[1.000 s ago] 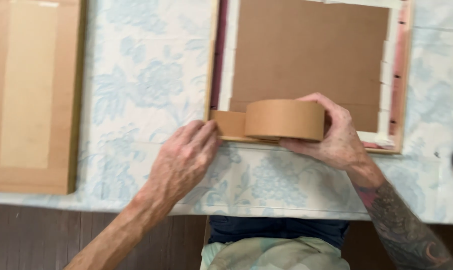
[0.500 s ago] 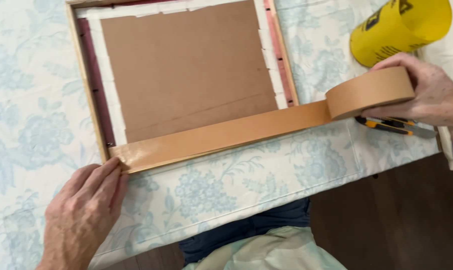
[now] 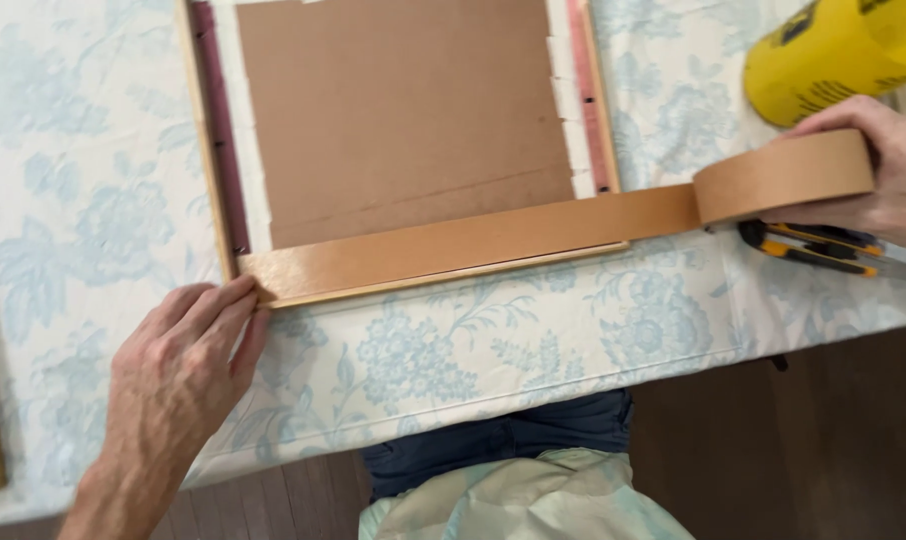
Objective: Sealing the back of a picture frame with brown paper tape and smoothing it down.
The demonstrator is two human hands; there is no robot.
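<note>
Left hand (image 3: 188, 365) lies flat on floral tablecloth (image 3: 453, 350), fingertips (image 3: 245, 293) pressing the free end of a brown tape strip (image 3: 463, 243) along the frame's (image 3: 208, 150) lower edge. Right hand (image 3: 888, 170) grips tape roll (image 3: 783, 178), above a yellow-black utility knife (image 3: 823, 250). Yellow canister (image 3: 833, 50) at upper right.

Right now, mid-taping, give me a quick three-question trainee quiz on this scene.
1. True or false: the left hand presses the tape strip's free end at the frame's near left corner.
2. Which hand holds the tape roll? A) left B) right C) neither
3. Name the tool lying on the tablecloth just below the roll.

Key: 1 true. 2 B, the right hand. 3 a yellow and black utility knife.
</note>
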